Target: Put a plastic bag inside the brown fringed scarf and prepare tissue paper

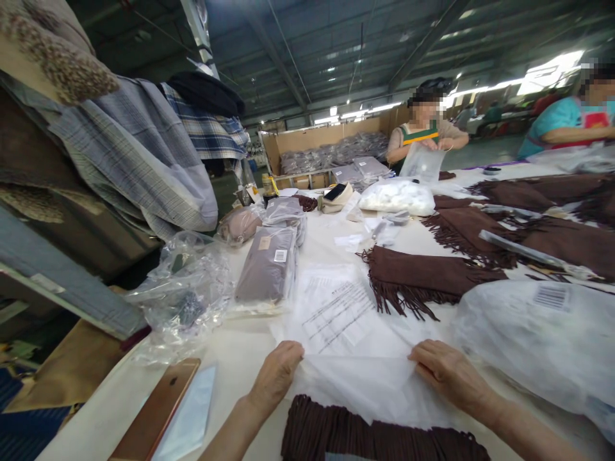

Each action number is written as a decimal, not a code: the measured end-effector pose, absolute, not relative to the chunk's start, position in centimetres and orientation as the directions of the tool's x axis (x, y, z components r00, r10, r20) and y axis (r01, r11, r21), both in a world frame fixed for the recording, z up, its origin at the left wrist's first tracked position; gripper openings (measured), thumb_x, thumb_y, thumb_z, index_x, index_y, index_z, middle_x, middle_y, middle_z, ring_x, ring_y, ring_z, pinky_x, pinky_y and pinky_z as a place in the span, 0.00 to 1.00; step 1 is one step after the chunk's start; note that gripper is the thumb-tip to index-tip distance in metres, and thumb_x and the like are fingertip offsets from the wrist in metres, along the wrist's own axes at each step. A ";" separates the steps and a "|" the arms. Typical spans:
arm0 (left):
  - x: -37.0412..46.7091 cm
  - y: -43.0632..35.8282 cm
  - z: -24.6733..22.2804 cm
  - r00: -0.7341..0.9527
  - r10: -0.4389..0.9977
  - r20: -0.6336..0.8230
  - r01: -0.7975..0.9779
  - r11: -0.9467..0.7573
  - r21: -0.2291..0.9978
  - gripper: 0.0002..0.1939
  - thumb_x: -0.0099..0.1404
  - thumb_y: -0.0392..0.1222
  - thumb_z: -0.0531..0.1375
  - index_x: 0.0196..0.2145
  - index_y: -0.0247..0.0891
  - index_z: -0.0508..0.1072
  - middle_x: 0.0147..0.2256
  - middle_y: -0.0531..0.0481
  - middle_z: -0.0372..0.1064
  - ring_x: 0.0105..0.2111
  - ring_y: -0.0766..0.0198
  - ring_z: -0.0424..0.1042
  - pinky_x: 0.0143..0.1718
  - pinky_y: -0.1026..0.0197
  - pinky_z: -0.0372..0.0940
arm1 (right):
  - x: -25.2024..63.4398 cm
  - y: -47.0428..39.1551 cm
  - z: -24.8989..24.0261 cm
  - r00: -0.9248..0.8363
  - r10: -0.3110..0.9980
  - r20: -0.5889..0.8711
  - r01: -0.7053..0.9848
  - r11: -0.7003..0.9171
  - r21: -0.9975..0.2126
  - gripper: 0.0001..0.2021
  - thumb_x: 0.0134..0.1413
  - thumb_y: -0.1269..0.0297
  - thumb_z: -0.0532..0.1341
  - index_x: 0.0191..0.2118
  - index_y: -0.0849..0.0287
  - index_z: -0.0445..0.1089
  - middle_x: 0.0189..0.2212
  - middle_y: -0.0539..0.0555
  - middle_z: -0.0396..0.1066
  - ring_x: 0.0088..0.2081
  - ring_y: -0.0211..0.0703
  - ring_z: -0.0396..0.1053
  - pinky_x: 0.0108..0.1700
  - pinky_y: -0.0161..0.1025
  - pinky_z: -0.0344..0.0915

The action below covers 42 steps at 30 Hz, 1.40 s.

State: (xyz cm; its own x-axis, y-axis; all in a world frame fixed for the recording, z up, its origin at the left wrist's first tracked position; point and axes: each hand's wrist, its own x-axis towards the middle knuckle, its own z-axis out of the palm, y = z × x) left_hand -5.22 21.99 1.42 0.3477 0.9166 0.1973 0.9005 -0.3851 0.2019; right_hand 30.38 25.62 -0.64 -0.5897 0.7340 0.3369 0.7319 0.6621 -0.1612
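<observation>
Head view: our left hand (276, 374) and right hand (449, 371) press flat, fingers spread, on clear plastic bag (355, 358) between them. Brown fringed scarf (379, 435) just below wrists. We keep bag mouth taut, feed fringe in evenly.

The bottom edge cuts off the brown fringed cloth (379, 435).

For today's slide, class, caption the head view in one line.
Both hands, left hand and right hand, press a clear plastic bag above a brown fringed scarf.
</observation>
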 end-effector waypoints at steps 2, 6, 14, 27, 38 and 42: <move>-4.8 22.9 1.4 0.363 0.913 0.187 0.890 -0.399 0.222 0.13 0.61 0.25 0.49 0.30 0.37 0.70 0.37 0.50 0.72 0.40 0.67 0.70 0.41 0.65 0.67 | 30.4 25.0 -0.4 -0.557 0.756 0.345 0.763 0.630 -0.148 0.10 0.48 0.78 0.52 0.24 0.57 0.65 0.22 0.53 0.67 0.27 0.43 0.65 0.31 0.38 0.58; -3.6 26.2 1.4 0.361 0.916 0.177 0.888 -0.395 0.234 0.14 0.60 0.24 0.47 0.32 0.35 0.70 0.42 0.45 0.71 0.46 0.65 0.68 0.47 0.60 0.66 | 29.8 23.7 -0.2 -0.476 0.822 0.314 0.828 0.539 -0.155 0.10 0.43 0.80 0.52 0.22 0.57 0.62 0.21 0.54 0.66 0.26 0.44 0.64 0.30 0.38 0.55; -2.6 27.9 3.4 0.271 0.949 0.163 0.927 -0.303 0.222 0.22 0.55 0.19 0.44 0.41 0.31 0.69 0.48 0.38 0.68 0.51 0.59 0.64 0.54 0.49 0.60 | 26.9 22.7 2.0 -0.315 0.948 0.051 0.889 0.313 -0.334 0.09 0.48 0.65 0.61 0.21 0.57 0.63 0.18 0.46 0.68 0.21 0.36 0.64 0.23 0.31 0.50; 8.6 21.9 7.2 0.409 0.908 0.094 0.891 -0.419 0.174 0.09 0.65 0.43 0.53 0.33 0.37 0.69 0.35 0.46 0.68 0.41 0.56 0.65 0.42 0.53 0.58 | 23.9 23.3 4.7 -0.260 0.966 -0.017 0.886 0.231 -0.403 0.09 0.46 0.64 0.63 0.22 0.57 0.64 0.20 0.48 0.68 0.24 0.39 0.63 0.27 0.34 0.47; 5.3 22.0 8.3 0.309 0.951 -0.008 0.951 -0.309 0.014 0.13 0.61 0.26 0.48 0.32 0.35 0.70 0.32 0.44 0.69 0.37 0.56 0.67 0.38 0.55 0.57 | 26.0 23.2 4.9 -0.478 0.873 0.096 0.782 0.472 -0.407 0.13 0.59 0.58 0.55 0.28 0.55 0.72 0.26 0.48 0.72 0.29 0.37 0.68 0.31 0.33 0.57; 4.2 21.3 9.1 0.307 0.952 0.012 0.950 -0.306 -0.054 0.14 0.61 0.26 0.48 0.32 0.36 0.70 0.32 0.45 0.69 0.37 0.56 0.67 0.37 0.57 0.56 | 25.9 22.8 4.6 -0.547 0.796 0.259 0.788 0.594 -0.159 0.11 0.58 0.67 0.54 0.26 0.59 0.69 0.27 0.53 0.70 0.32 0.43 0.65 0.37 0.40 0.54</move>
